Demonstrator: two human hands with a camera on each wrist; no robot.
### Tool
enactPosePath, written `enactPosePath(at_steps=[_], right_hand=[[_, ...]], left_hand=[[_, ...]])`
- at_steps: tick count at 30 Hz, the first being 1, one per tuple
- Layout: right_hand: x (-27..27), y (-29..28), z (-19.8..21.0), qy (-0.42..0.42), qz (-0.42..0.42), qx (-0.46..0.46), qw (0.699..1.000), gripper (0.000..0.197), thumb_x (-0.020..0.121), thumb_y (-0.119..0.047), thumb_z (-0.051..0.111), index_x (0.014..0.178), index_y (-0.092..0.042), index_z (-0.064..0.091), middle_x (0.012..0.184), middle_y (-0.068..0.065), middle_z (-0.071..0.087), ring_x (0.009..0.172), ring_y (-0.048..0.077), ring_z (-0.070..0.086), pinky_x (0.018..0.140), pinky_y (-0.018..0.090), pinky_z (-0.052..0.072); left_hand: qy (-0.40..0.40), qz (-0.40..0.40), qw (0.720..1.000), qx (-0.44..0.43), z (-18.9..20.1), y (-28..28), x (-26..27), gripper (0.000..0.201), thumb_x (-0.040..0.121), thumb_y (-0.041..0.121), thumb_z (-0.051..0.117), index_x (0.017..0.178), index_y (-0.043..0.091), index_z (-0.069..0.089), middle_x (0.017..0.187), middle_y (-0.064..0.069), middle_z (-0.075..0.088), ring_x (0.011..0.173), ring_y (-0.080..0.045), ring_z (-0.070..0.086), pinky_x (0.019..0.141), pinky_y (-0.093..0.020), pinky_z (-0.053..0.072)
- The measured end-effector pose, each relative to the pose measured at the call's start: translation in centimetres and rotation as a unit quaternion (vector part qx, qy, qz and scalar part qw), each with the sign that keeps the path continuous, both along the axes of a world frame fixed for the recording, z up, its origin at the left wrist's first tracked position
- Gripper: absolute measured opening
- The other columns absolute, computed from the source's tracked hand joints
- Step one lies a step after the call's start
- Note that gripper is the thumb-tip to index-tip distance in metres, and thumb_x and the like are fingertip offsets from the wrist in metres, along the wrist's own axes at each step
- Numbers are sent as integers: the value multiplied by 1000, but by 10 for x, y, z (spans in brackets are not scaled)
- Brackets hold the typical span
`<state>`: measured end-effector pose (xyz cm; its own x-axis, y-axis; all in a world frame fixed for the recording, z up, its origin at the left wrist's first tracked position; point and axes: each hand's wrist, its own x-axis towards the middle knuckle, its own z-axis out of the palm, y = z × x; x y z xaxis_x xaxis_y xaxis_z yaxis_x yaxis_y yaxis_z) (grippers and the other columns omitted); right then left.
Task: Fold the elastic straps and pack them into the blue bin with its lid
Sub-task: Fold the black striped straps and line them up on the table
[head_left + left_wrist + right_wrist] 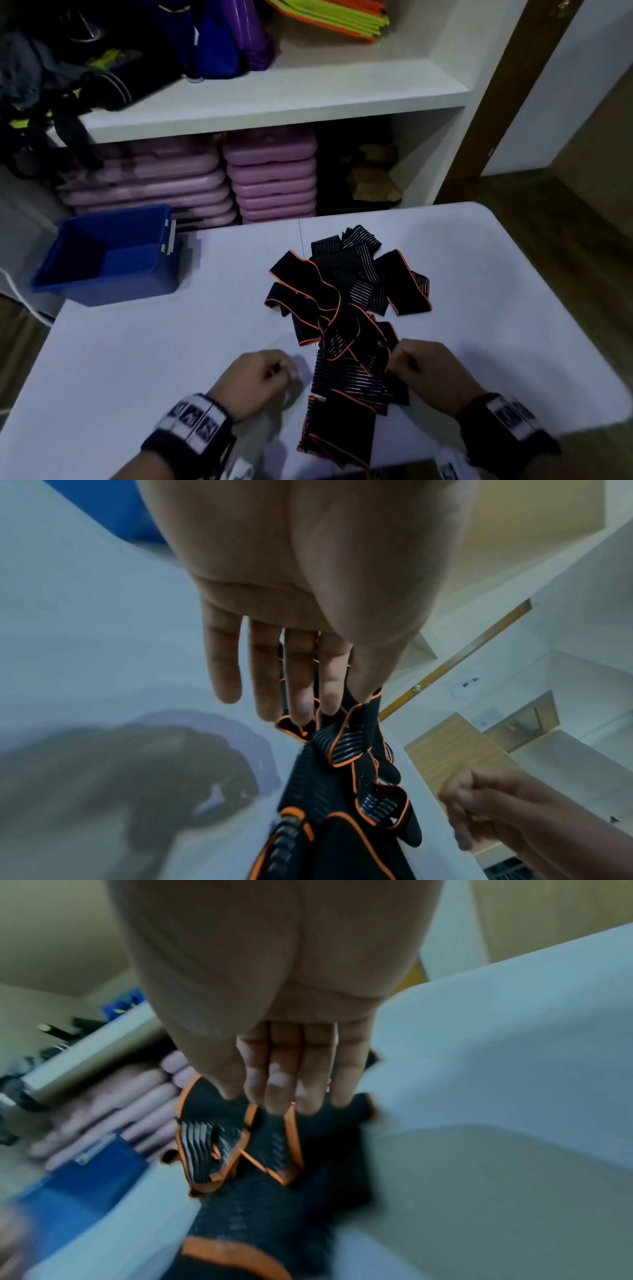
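Scene: A person is standing at the near edge of a white folding table [137, 342], both hands working at a tangled heap of black ribbed elastic straps with orange edging [346, 301].

Straps: The heap is lying mid-table, its long axis running from the near edge toward the far edge, the nearest strap trailing down between the wrists.

Left hand [260, 377]: It is hovering just left of the strap's near end, fingers loosely curled in the head view, nearly straight in the wrist view, holding nothing.

Right hand [428, 370]: It is touching the strap's right edge, fingers curled; whether it is pinching fabric I cannot tell.

Bin: The open blue plastic bin [109, 253] is sitting at the far left corner, apparently empty, no lid in sight.

Key relation: The right hand is nearer the strap, which is lying lengthwise between both hands, so a fold would probably run along that axis.
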<state>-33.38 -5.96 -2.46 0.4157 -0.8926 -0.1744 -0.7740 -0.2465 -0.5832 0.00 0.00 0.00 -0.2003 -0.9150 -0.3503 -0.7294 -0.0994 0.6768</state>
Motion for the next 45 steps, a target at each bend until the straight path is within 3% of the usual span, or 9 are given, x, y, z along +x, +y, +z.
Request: enactPosePath(at_steps=[3, 8, 15, 19, 23, 30, 34, 42, 45], right_hand=[[25, -32, 3, 14, -21, -13, 1000, 15, 84, -35, 67, 74, -27, 60, 71, -9, 62, 72, 9, 58, 66, 31, 45], [51, -58, 1, 215, 40, -8, 976, 32, 82, -51, 65, 91, -21, 59, 94, -2, 62, 89, 21, 64, 67, 30, 47], [53, -61, -16, 334, 52, 55, 940, 44, 88, -39, 70, 119, -9, 61, 116, 9, 68, 105, 24, 67, 77, 31, 49], [49, -62, -25, 341, 66, 62, 936, 34, 101, -20, 54, 132, -6, 59, 138, 13, 59, 128, 24, 57, 101, 32, 45], [51, -64, -16, 351, 64, 21, 934, 25, 94, -17, 57, 115, -9, 68, 117, 10, 68, 107, 27, 67, 79, 33, 49], [46, -64, -23, 284, 61, 38, 956, 21, 93, -23, 55, 108, -10, 62, 106, 11, 69, 97, 29, 66, 69, 30, 42], [42, -75, -31, 146, -21, 83, 986, 14, 92, -27, 60, 85, -15, 59, 75, -2, 63, 82, 24, 66, 64, 32, 46], [52, -113, -53, -20, -194, 88, 977, 41, 94, -41, 66, 127, -19, 55, 87, 1, 65, 87, 26, 66, 74, 31, 47], [61, -121, -52, -44, -205, 91, 974, 22, 95, -37, 66, 90, -17, 58, 72, 0, 61, 72, 23, 60, 59, 29, 40]], left_hand=[[-10, 22, 999, -41, -12, -40, -22, 24, 84, 48, 59, 100, 32, 68, 93, 14, 72, 86, -4, 65, 85, -32, 52], [-116, 7, 993, -26, -33, -74, -52, 51, 85, 55, 67, 124, 25, 56, 115, 4, 63, 107, -17, 61, 84, -28, 45], [-189, 5, 982, -15, -51, -75, -67, 34, 92, 40, 58, 116, 16, 60, 113, -7, 67, 105, -26, 64, 81, -32, 51], [-174, 31, 984, -21, -50, -75, -60, 17, 92, 32, 55, 98, 16, 54, 100, -11, 68, 95, -31, 65, 69, -29, 40], [-125, 72, 989, -28, -42, -74, -50, 18, 92, 28, 58, 100, 16, 48, 93, -10, 64, 90, -31, 61, 71, -31, 39], [-77, 92, 993, -17, -46, -64, -38, 19, 91, 23, 60, 104, 14, 49, 93, -5, 65, 86, -25, 60, 77, -35, 49], [-89, 88, 992, -13, -54, -56, -30, 26, 96, 43, 57, 100, 19, 49, 88, 3, 60, 82, -20, 57, 71, -31, 41], [-130, 75, 989, 11, -63, -52, -10, 47, 99, 63, 33, 72, 30, 50, 89, 3, 50, 91, -22, 57, 87, -36, 46], [-138, 98, 985, -18, -60, -64, -6, 51, 96, 66, 31, 80, 27, 60, 92, 0, 55, 98, -24, 58, 87, -38, 47]])
